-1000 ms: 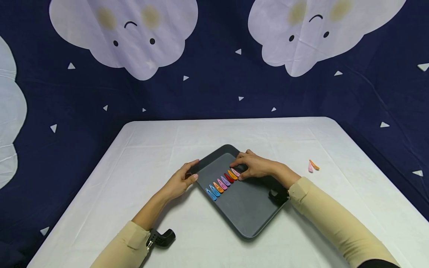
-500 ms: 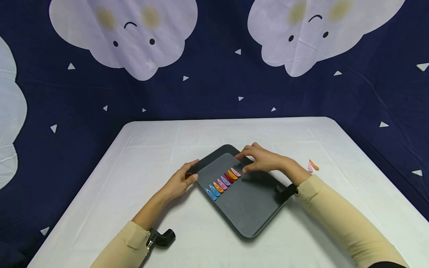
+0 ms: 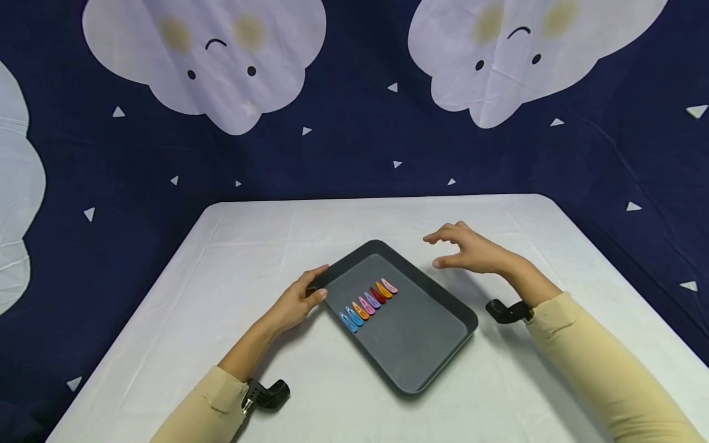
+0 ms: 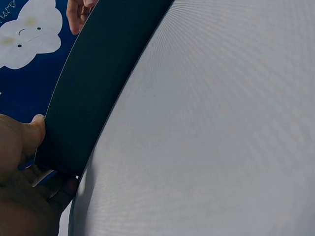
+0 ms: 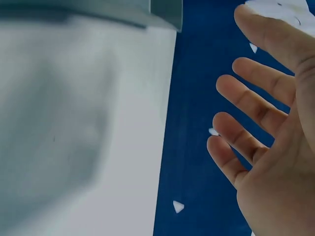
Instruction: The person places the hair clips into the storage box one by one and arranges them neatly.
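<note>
Several snap hair clips lie in a slanting row in the dark grey tray [image 3: 415, 344], in the head view. From the near left come two blue clips [image 3: 348, 322], then orange, pink, purple, a red clip [image 3: 378, 295], orange, and a pale pink clip [image 3: 389, 285] at the far end. My left hand [image 3: 296, 301] grips the tray's left corner, its thumb on the rim; the left wrist view shows the fingers by the tray's outer wall [image 4: 93, 83]. To the right of the tray, my right hand [image 3: 471, 249] is raised over the table, fingers apart and holding nothing.
The tray sits at an angle on a white-covered table [image 3: 249, 246]. Behind the table hangs a dark blue cloth [image 3: 354, 147] with clouds and small white triangles. A black wrist mount [image 3: 268, 394] is worn on the left arm, another mount [image 3: 506, 312] on the right.
My right hand has left the pale pink clip in the row and moved right, off the tray. Its arm now covers the pink and orange clips seen earlier on the table. The left hand stays put.
</note>
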`<action>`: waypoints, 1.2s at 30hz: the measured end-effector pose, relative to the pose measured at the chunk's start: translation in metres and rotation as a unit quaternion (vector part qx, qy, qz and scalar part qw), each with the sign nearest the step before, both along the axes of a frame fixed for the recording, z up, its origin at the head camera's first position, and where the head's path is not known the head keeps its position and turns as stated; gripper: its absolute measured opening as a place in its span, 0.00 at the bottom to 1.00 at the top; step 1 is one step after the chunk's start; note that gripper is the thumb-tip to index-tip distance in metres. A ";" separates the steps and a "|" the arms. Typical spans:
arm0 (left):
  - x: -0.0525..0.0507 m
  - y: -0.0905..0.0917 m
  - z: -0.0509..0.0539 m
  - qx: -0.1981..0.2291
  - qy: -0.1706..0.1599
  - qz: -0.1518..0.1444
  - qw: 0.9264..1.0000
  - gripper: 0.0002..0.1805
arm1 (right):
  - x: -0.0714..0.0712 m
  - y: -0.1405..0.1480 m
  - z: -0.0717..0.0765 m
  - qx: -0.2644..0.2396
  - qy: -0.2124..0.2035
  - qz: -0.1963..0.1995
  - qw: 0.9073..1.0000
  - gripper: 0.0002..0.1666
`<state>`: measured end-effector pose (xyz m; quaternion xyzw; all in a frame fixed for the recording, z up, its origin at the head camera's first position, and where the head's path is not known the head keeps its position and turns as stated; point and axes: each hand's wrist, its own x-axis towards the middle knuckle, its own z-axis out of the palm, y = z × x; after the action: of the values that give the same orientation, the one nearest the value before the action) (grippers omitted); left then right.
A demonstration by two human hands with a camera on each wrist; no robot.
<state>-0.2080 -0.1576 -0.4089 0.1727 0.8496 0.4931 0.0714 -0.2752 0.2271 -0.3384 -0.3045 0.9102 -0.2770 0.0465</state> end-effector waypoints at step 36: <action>0.000 0.000 0.000 0.005 0.005 -0.002 1.000 0.30 | 0.034 0.121 -0.044 0.050 0.020 -0.207 0.977 0.33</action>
<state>-0.2075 -0.1578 -0.4094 0.1771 0.8473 0.4963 0.0668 -0.2412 0.3479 -0.3821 -0.1122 0.9670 -0.2282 -0.0146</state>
